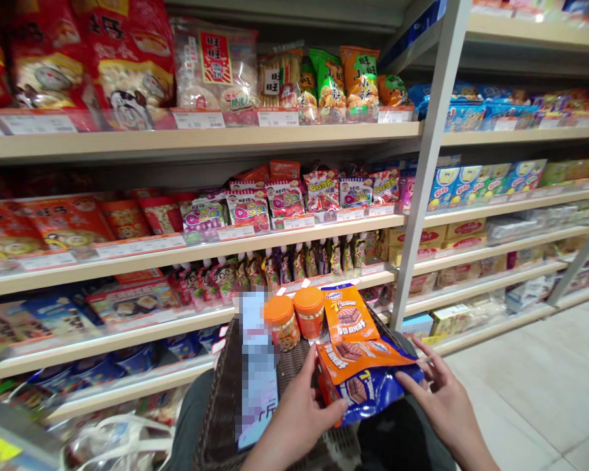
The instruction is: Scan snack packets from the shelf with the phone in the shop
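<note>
Both of my hands grip wafer snack packets at the front of a dark wicker basket (211, 418). My left hand (302, 405) has its thumb and fingers closed around the left side of an orange and blue wafer packet (356, 389). On the packet's right edge, my right hand (436, 392) pinches with thumb and fingers. Another orange wafer packet (351, 314) lies just behind, in the basket. Beside it stand two jars with orange lids, one jar (282, 324) at the left and another jar (310, 314) nearer the packets. A pale blue sheet (260, 399), partly blurred out, lies along the basket's left side.
Shelves of snacks rise ahead, with gummy candy bags (248, 209) and pouches with white caps (275, 265). A grey upright post (429, 163) divides the shelving. White bags (122, 438) sit low at the left; floor tiles (535, 379) stretch to the right.
</note>
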Demonstrator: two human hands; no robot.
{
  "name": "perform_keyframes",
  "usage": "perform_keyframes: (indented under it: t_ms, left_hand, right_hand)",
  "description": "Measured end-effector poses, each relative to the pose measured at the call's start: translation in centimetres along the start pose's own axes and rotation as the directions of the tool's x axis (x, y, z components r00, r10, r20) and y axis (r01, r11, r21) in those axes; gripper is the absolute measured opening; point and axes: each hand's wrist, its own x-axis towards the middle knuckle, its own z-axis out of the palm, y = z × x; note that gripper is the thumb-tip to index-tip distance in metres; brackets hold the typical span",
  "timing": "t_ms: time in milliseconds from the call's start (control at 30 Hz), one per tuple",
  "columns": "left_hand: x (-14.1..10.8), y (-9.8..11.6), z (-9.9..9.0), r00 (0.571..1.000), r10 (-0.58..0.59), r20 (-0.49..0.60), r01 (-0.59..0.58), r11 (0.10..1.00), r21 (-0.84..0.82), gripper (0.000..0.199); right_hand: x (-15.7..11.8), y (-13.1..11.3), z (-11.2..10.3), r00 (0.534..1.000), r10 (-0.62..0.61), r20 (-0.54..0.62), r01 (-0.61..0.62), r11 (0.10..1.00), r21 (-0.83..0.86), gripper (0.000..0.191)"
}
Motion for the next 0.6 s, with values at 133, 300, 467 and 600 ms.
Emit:
perform_keyframes:
  t_ms: [133, 300, 467, 600]
  left_hand:
    - [-0.1, -0.2, 0.0, 0.997, 0.042, -0.065, -0.038, 0.997, 0.072, 0.096]
    - [-0.2, 0.6, 0.2, 0.99, 0.118, -0.073, -0.104, 0.979, 0.173, 0.081]
    - [-0.4, 1.7, 0.5, 0.981, 0.178, -0.076, -0.148, 0.942, 0.301, 0.061]
    - [-0.3, 1.9, 0.5, 0.979, 0.196, -0.06, -0.141, 0.855, 0.499, 0.053]
  right_hand:
    - [0.3, 0.5, 0.2, 0.999, -0.034, -0.002, 0.034, 0.999, -0.006, 0.099]
    - [1.1, 1.6, 0.2, 0.997, -0.07, 0.025, 0.071, 0.997, -0.041, 0.087]
    - [2.1, 2.7, 0.2, 0.992, -0.127, 0.015, 0.127, 0.981, -0.149, 0.068]
    - [2.6, 2.6, 0.3, 0.983, -0.179, 0.038, 0.183, 0.954, -0.236, 0.051]
